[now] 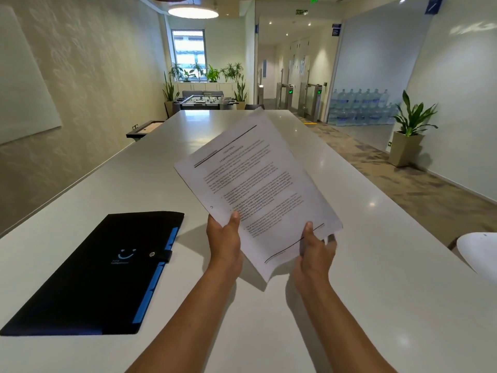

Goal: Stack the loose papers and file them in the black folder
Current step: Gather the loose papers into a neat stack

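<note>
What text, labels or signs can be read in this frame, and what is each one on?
"EXIT": green ceiling sign down the corridor, only just legible.
"LEARNING EXPERIENCE": seems to be the heading on the top sheet of the papers held in the left hand and right hand; body text too blurred.
Small line under the smile logo on the black folder: unreadable.
Blue wall signs: unreadable.

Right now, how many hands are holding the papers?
2. The left hand grips the papers at their near left edge; the right hand grips the near right corner. Both are lifted above the table.
</note>
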A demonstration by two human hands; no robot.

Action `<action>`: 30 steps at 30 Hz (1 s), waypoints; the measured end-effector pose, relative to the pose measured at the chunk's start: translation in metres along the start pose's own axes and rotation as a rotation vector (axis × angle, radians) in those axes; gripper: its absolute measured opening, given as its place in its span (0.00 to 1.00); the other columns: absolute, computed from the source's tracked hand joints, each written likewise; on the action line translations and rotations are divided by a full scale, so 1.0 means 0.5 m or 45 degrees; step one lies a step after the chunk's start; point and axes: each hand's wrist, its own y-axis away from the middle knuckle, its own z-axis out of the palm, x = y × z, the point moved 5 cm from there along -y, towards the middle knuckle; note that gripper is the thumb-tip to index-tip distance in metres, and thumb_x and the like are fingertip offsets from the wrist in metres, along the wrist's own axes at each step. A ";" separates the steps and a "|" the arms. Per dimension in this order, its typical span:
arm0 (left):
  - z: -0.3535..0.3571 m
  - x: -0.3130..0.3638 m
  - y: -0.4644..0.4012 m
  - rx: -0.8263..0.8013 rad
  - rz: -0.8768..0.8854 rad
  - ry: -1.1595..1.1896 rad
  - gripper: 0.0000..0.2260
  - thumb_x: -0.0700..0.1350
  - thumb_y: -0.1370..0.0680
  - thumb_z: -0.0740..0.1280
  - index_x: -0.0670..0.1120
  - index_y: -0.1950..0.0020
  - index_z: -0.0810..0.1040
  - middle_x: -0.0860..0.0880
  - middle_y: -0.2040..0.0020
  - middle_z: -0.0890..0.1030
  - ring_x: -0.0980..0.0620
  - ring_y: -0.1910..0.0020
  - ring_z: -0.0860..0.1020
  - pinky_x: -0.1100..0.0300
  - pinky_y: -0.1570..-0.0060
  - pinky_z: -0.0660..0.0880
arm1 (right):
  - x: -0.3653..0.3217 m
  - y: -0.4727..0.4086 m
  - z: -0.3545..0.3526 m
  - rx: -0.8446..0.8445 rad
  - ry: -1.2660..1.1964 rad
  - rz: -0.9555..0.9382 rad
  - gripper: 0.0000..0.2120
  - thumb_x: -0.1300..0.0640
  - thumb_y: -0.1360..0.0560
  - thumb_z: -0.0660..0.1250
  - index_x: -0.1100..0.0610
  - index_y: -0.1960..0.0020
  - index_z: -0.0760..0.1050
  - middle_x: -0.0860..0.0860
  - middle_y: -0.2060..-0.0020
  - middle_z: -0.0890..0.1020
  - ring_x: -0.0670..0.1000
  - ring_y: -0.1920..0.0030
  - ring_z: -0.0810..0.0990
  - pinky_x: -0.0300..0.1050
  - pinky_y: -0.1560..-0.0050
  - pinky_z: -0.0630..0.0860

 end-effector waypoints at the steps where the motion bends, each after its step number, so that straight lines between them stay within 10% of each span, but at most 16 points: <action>1: 0.003 -0.005 0.001 0.005 -0.012 0.010 0.24 0.37 0.20 0.65 0.53 0.25 0.66 0.49 0.33 0.76 0.49 0.36 0.75 0.45 0.33 0.69 | 0.005 0.000 0.004 -0.069 -0.021 0.022 0.25 0.59 0.26 0.71 0.54 0.31 0.68 0.49 0.42 0.81 0.53 0.45 0.81 0.49 0.49 0.77; 10: -0.016 -0.026 -0.009 -0.037 -0.089 0.000 0.22 0.37 0.20 0.65 0.52 0.27 0.69 0.48 0.35 0.78 0.48 0.38 0.78 0.48 0.38 0.75 | -0.004 -0.002 0.021 -0.317 0.118 -0.110 0.15 0.65 0.24 0.68 0.49 0.43 0.75 0.47 0.51 0.85 0.52 0.49 0.84 0.52 0.50 0.80; 15: -0.037 -0.037 -0.019 -0.247 -0.341 -0.558 0.13 0.50 0.20 0.66 0.46 0.38 0.78 0.47 0.49 0.85 0.48 0.53 0.84 0.52 0.55 0.82 | -0.062 -0.034 0.030 -0.324 0.306 -0.309 0.14 0.65 0.24 0.67 0.50 0.42 0.75 0.47 0.51 0.84 0.47 0.54 0.84 0.47 0.54 0.83; 20: -0.098 0.006 -0.053 0.180 -0.119 -0.928 0.21 0.56 0.26 0.72 0.42 0.44 0.73 0.43 0.48 0.79 0.45 0.52 0.79 0.54 0.62 0.79 | -0.122 -0.062 0.041 -0.451 0.558 -0.508 0.11 0.64 0.25 0.68 0.54 0.45 0.77 0.49 0.54 0.85 0.50 0.55 0.85 0.46 0.57 0.82; 25: -0.114 0.073 -0.099 0.255 0.307 -0.992 0.45 0.53 0.33 0.79 0.48 0.25 0.56 0.45 0.26 0.62 0.45 0.28 0.62 0.43 0.32 0.66 | -0.164 -0.066 0.049 -0.688 0.653 -0.591 0.08 0.62 0.26 0.70 0.55 0.47 0.78 0.48 0.56 0.86 0.51 0.55 0.85 0.41 0.61 0.81; 30: -0.104 0.091 -0.134 -0.114 0.176 -0.710 0.41 0.48 0.31 0.78 0.52 0.25 0.58 0.50 0.31 0.71 0.52 0.35 0.71 0.51 0.38 0.70 | -0.166 -0.070 0.049 -0.853 0.687 -0.545 0.10 0.59 0.27 0.71 0.56 0.46 0.78 0.50 0.54 0.86 0.54 0.54 0.85 0.43 0.61 0.82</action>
